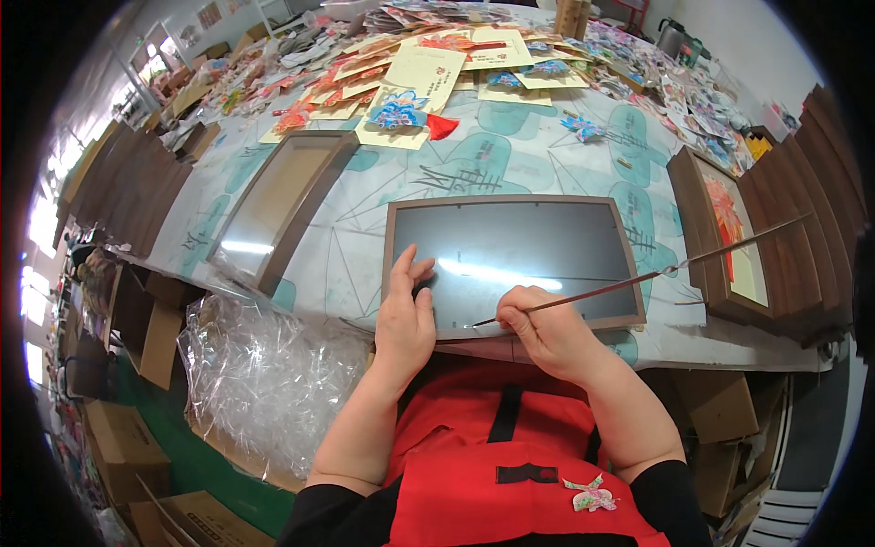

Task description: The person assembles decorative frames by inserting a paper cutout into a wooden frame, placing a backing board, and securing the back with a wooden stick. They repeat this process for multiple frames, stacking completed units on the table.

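A brown-rimmed rectangular frame [510,198] with a dark, glossy panel lies flat on the table in front of me. My right hand [542,330] is closed round a long, thin brown rod [597,290]. Its narrow tip meets the panel close to the near edge, and the rest slants up to the right, past the frame. What kind of tool it is, I cannot make out. Over the frame's near left part is my left hand [406,314], fingers stretched out and holding nothing. Whether it presses on the panel is hard to tell.
Another brown frame [290,202] lies to the left. Stacked brown frames [802,210] stand at the right, one showing a red decoration. Cream cards [424,77] with blue and red ornaments pile up at the back. Clear plastic film [273,383] fills a box below left.
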`<action>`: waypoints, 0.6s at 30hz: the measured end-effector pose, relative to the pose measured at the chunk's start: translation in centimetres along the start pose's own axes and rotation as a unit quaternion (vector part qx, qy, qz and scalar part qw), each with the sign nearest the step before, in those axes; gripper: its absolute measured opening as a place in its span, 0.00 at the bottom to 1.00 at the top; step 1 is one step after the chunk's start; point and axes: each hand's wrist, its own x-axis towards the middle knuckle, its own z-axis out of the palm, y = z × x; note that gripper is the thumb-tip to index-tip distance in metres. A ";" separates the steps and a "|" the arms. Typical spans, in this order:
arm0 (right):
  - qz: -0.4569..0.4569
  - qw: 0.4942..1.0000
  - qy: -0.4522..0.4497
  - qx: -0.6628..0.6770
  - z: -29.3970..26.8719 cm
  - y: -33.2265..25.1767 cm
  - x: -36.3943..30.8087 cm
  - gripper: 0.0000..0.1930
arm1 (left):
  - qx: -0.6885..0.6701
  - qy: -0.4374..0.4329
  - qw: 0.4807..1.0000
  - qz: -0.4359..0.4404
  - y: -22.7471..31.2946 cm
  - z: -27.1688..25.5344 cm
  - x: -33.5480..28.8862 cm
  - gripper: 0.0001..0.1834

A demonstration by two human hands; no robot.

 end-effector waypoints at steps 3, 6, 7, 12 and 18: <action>0.008 0.999 -0.001 -0.051 -1.4 0.1 -0.5 0.06 | -0.005 -0.002 1.000 -0.004 0.2 0.0 0.0 0.27; 0.048 0.997 -0.014 -0.053 -2.8 0.0 -1.2 0.06 | -0.019 -0.003 1.000 -0.015 0.1 0.0 -0.1 0.26; 0.051 0.997 -0.013 -0.059 -3.2 0.2 -1.5 0.06 | -0.022 -0.003 1.000 -0.016 0.1 0.0 -0.1 0.26; 0.065 0.997 0.008 -0.035 -3.8 0.7 -2.6 0.08 | -0.027 -0.005 1.000 -0.012 0.1 0.0 0.0 0.26; 0.030 0.996 0.012 0.082 -0.7 0.6 -1.5 0.09 | -0.006 -0.005 1.000 -0.006 0.1 -0.1 0.0 0.26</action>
